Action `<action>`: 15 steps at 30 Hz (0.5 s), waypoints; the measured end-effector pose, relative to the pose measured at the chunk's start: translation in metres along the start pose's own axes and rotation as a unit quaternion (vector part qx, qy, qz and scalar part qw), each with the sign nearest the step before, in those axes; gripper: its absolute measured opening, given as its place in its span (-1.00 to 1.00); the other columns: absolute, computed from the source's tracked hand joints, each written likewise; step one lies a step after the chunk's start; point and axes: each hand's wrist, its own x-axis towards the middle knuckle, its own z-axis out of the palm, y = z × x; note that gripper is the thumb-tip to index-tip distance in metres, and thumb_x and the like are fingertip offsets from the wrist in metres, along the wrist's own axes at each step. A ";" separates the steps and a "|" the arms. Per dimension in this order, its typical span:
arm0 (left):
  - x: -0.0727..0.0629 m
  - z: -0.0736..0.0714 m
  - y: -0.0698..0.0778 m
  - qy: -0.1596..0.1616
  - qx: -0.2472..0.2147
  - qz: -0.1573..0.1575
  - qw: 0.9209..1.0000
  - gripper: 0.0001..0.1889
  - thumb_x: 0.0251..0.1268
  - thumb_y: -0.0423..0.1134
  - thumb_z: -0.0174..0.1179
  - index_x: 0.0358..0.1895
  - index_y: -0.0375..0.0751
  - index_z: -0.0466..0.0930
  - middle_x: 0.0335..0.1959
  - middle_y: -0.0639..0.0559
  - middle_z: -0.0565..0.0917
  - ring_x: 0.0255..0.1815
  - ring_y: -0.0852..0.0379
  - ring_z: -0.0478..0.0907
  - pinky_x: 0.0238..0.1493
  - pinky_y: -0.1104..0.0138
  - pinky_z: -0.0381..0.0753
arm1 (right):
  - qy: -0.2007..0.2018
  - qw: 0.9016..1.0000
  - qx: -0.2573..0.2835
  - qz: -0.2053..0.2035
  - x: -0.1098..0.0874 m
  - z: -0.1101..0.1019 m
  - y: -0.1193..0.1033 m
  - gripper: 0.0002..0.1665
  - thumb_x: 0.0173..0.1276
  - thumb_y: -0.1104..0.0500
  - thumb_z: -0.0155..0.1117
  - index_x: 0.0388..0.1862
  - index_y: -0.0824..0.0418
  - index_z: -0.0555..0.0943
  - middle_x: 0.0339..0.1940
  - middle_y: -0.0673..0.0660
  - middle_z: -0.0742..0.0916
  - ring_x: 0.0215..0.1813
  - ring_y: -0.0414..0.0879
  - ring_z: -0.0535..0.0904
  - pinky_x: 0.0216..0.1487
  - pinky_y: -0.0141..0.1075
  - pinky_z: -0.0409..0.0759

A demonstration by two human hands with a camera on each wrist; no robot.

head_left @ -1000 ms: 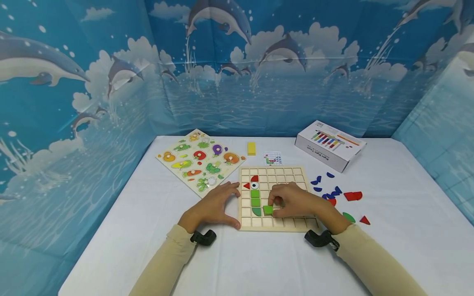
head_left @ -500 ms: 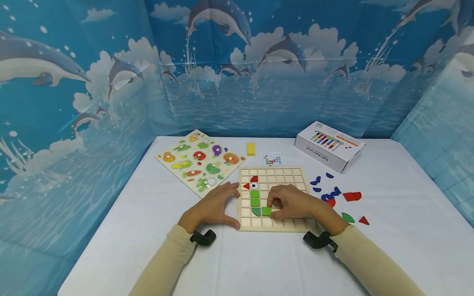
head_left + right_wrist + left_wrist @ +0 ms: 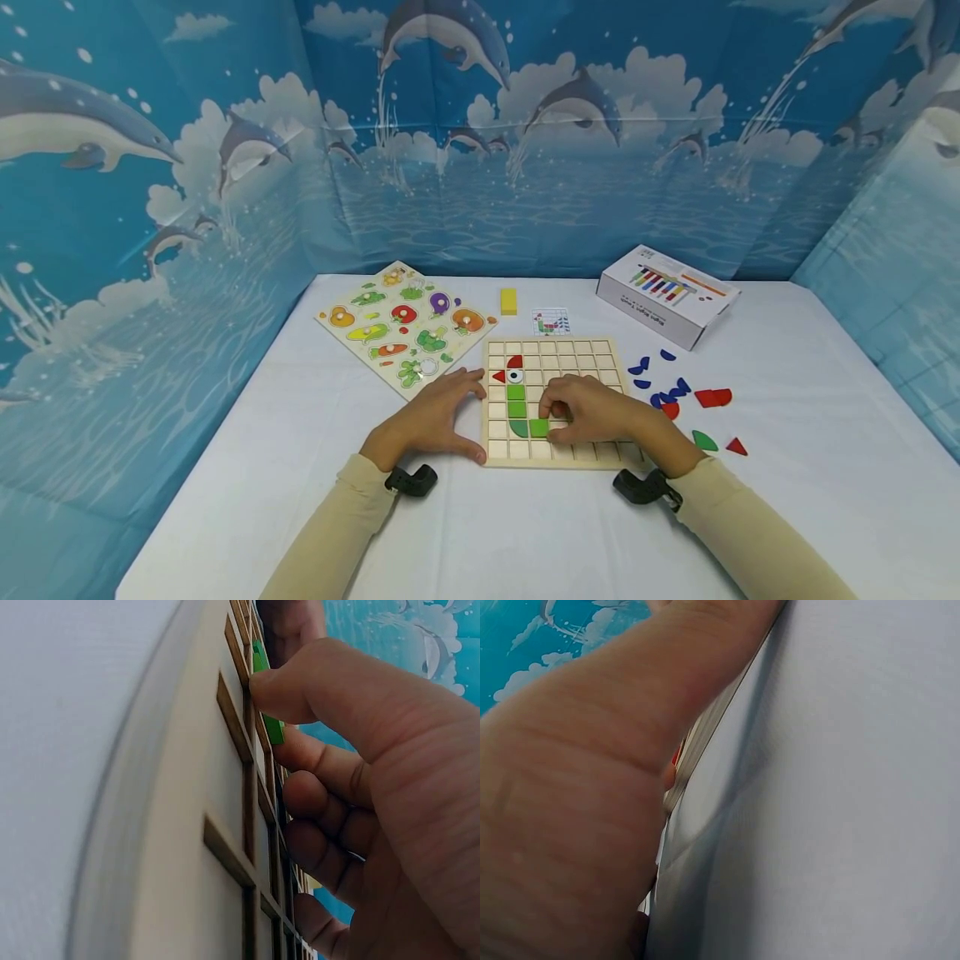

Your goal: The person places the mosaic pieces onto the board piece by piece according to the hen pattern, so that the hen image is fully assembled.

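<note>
On a wooden grid board (image 3: 517, 451), my right hand (image 3: 588, 408) pinches a green square tile (image 3: 538, 428) between thumb and forefinger, its other fingers curled. In the right wrist view the thumb and forefinger meet that green tile at the grid. A dark green quarter-round tile (image 3: 519, 428) lies directly left of it. Above stand two green squares (image 3: 517, 409), a white eye tile (image 3: 515, 377), a red triangle (image 3: 499, 377) and a red quarter-round tile (image 3: 515, 362). My left hand (image 3: 438, 415) rests at the board's left edge, thumb and fingers spread apart.
Right of the board lie several blue half-round pieces (image 3: 667, 355), red pieces (image 3: 714, 398), a green piece (image 3: 705, 441) and a red triangle piece (image 3: 737, 447). Behind are a pattern card (image 3: 551, 322), a yellow block (image 3: 509, 302), a white box (image 3: 670, 294) and a vegetable puzzle (image 3: 385, 372).
My right hand has moved slightly left with the green square tile, which now sits against the dark green quarter-round tile. The left hand has stayed in place.
</note>
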 end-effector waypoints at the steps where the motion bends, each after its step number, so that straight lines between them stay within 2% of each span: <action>1: 0.000 0.000 0.000 0.000 0.001 -0.001 1.000 -0.03 -0.32 0.60 0.39 0.21 0.17 0.39 0.62 0.20 0.10 0.63 0.08 -0.11 0.56 0.05 -0.03 | 0.000 1.000 -0.001 0.000 0.000 0.000 0.000 -0.74 0.16 0.05 0.57 -0.24 -0.13 0.64 -0.40 -0.12 0.57 -0.24 -0.17 0.44 -0.23 -0.23 0.41; 15: -0.001 0.000 -0.001 0.002 -0.002 0.002 1.000 -0.04 -0.30 0.58 0.41 0.21 0.16 0.39 0.62 0.19 0.11 0.63 0.07 -0.10 0.56 0.05 -0.04 | 0.001 1.000 0.007 0.008 0.000 0.002 0.001 -0.68 0.12 0.05 0.59 -0.28 -0.12 0.57 -0.44 -0.12 0.56 -0.26 -0.15 0.42 -0.21 -0.17 0.34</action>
